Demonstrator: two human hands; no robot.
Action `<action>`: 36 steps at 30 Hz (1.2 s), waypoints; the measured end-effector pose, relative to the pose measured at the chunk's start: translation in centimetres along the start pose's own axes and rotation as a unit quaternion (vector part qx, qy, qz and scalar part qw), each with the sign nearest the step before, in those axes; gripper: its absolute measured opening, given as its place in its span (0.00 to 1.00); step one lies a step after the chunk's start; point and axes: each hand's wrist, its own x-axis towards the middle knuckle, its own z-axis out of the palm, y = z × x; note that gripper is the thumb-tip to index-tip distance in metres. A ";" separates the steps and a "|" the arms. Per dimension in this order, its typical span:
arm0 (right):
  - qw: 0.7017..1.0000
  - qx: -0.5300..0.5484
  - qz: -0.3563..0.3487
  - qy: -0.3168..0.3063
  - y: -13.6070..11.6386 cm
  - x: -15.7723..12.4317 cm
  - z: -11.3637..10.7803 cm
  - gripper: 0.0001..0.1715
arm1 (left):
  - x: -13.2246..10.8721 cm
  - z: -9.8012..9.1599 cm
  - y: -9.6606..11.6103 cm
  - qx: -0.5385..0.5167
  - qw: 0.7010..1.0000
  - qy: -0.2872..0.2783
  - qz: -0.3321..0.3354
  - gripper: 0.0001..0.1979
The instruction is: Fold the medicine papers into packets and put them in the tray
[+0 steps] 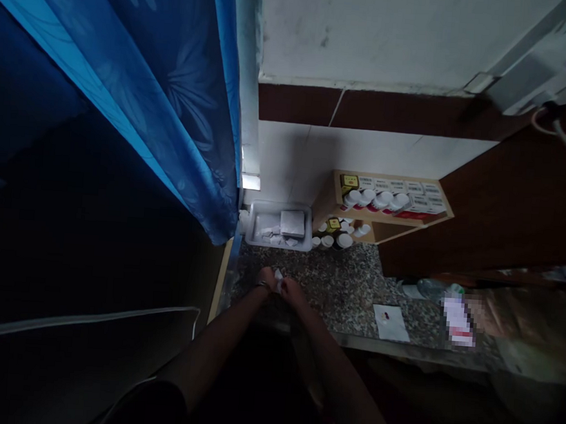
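My left hand point(267, 277) and my right hand point(291, 290) are close together over the speckled counter point(325, 296). Between them is a small white paper piece point(279, 277), and the fingers of both hands are closed on it. Just beyond the hands stands a clear plastic tray point(257, 241) holding a stack of white paper point(292, 223) and several small white pieces. To the right, a white sheet point(395, 330) with small reddish items on it lies near the counter's front edge.
A wooden shelf point(411, 225) with white-capped bottles and boxes stands at the back right. Blue curtain point(175, 94) hangs at the left. Further right are a clear bottle point(430, 289) and a blurred brown bag-like shape point(523, 313).
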 end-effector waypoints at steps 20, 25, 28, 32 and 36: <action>1.000 -0.008 0.024 -0.018 -0.3 -0.3 -0.5 0.07 | 2.2 1.0 -2.6 0.024 0.994 0.013 0.103 0.06; 0.999 -0.019 0.024 -0.029 -0.5 -0.4 -1.0 0.10 | 2.8 1.6 -3.4 0.018 0.992 0.016 0.126 0.07; 0.999 -0.041 -0.002 -0.030 -0.8 -0.9 -1.3 0.15 | 3.2 1.4 -3.4 0.015 0.993 0.002 0.120 0.06; 0.993 -0.103 -0.027 -0.048 -1.2 -1.9 -1.5 0.23 | 3.4 1.0 -3.3 0.015 0.993 0.002 0.114 0.08; 0.987 -0.140 -0.045 -0.070 -1.4 -2.3 -1.5 0.25 | 3.2 0.8 -3.4 0.027 0.994 0.004 0.108 0.09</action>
